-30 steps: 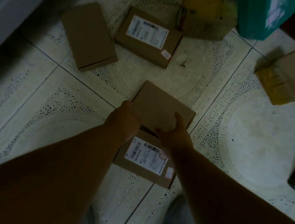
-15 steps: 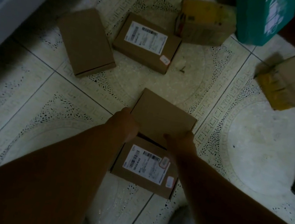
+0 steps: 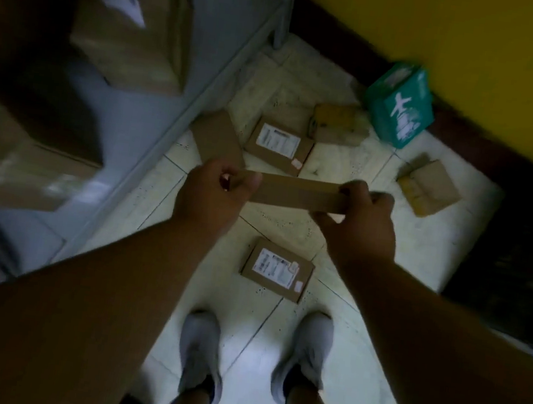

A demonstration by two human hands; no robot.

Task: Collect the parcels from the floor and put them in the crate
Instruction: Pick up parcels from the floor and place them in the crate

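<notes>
I hold a plain flat brown parcel (image 3: 296, 192) above the floor, seen edge-on, with my left hand (image 3: 212, 192) gripping its left end and my right hand (image 3: 357, 219) its right end. A labelled parcel (image 3: 278, 268) lies on the tiles just ahead of my feet. Farther off lie a plain brown parcel (image 3: 220, 140), another labelled parcel (image 3: 279, 144), a yellow-taped box (image 3: 336, 125), a second taped box (image 3: 430, 186) and a teal package (image 3: 401, 107). No crate is clearly visible.
A grey metal shelf (image 3: 184, 97) with blurred cardboard boxes (image 3: 135, 28) fills the left side. A yellow wall (image 3: 478, 50) with a dark skirting runs along the back right. My two grey shoes (image 3: 203, 352) stand on the pale tiles. A dark object (image 3: 525, 274) sits at right.
Both hands closed on the plain parcel and lifted it off the labelled one. I have straightened up, so the floor and parcels now look farther away and my feet show.
</notes>
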